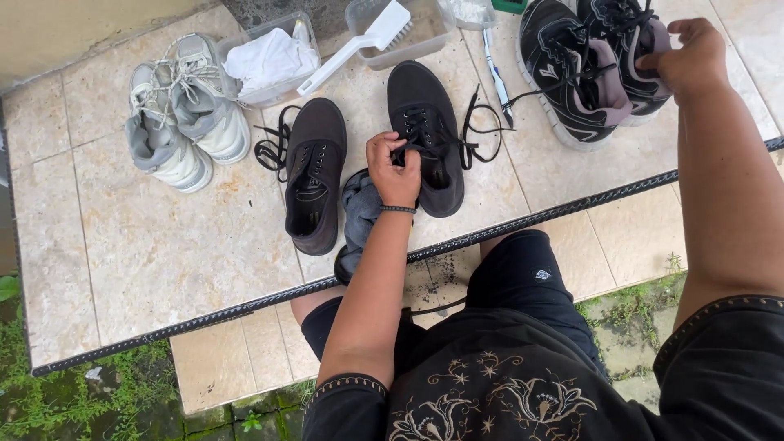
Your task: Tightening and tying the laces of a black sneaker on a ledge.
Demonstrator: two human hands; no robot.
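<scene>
Black canvas lace-up shoe (425, 135) lies on the tiled stone desk (155, 245) directly under the left hand (394, 167), whose fingers are pinched shut on the shoe's lace near the tongue. The lace looks partly pulled out of the eyelets, with a loose black loop (482, 131) trailing to the right of that hand, so the unlacing seems begun but not finished. Its mate, a second black canvas shoe (314, 175), sits just left of the left hand with its own lace (273, 147) spilling loose beside it, seemingly also partly undone. The right hand (690, 57) is well apart, far to the right and farther out, closed on the collar of one of two black mesh running shoes with grey lining (588, 65), which are laced. Left of both hands stands a pair of white and grey sneakers (184, 114), laced and untouched as far as I can judge. Beyond the left hand are a clear plastic tub with a white cloth (269, 61), and a white scrubbing brush (359, 45) resting on another clear tub (408, 37); a toothbrush (496, 73) lies between the hands. A dark grey cloth (358, 216) is half hidden under the left wrist. The running shoes and tubs are cut off at the frame's top edge.
</scene>
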